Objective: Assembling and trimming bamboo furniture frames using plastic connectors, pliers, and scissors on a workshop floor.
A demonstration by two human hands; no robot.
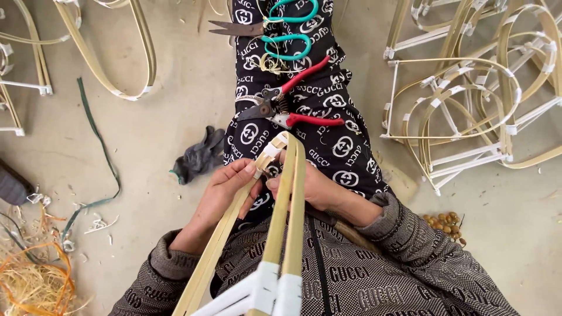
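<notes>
- Holding the long pale-yellow bamboo strips [287, 199] over the lap, both hands meet near the white tape wrap [270, 151] at the far end, where the strips come together.
- The left hand [225, 190] is curled around the lower strip, with thumb and fingertips pinched up by the white tape.
- The right hand [313, 187] is closed around the upper strips from the other side – its fingers are mostly hidden behind the bamboo, so I cannot tell just how tight the hold is.
- My guess is that the strips are light and springy: thin, flat and long, they should bend easily but could split or snap if folded hard.
- The edges may be sharp (thin bamboo often is), so flat sides look like the safest place to pinch.
- A good spot to hold seems to be close to a taped joint, where the pieces are bound and should not slide apart.
- Resting on the patterned black trousers are the red-handled pruning shears [287, 105] and, further off, the teal-handled scissors [281, 26] – both apart from the hands.
- No box, bowl or basket shows anywhere.
- On the grey concrete floor [175, 93] lie a crumpled grey glove [199, 155], a small heap of brown nuts or seeds [446, 225] and finished curved bamboo frames [468, 105] to the right.
</notes>
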